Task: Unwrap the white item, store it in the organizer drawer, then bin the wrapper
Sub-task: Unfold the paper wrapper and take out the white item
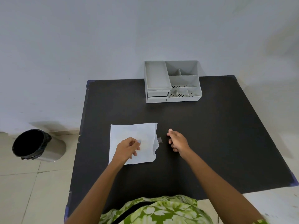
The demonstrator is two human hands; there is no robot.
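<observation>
The white paper wrapper (129, 131) lies unfolded and flat on the black table (210, 135). My left hand (127, 149) rests on its lower middle, thumb and fingers pinched on a small pale item (139, 141) that is mostly hidden by the fingertips. My right hand (178, 141) hovers just right of the wrapper, fingers loosely curled and apart, holding nothing. A small strip of clear tape (159, 140) sticks out from the wrapper's torn right edge. The grey organizer (182, 98) stands at the table's back, its two drawers (157, 96) at the lower left both closed.
A round metal bin (48, 152) with a black liner stands on the tiled floor left of the table, its mouth facing up. The wall is right behind the organizer. The organizer's top compartments hold nothing visible.
</observation>
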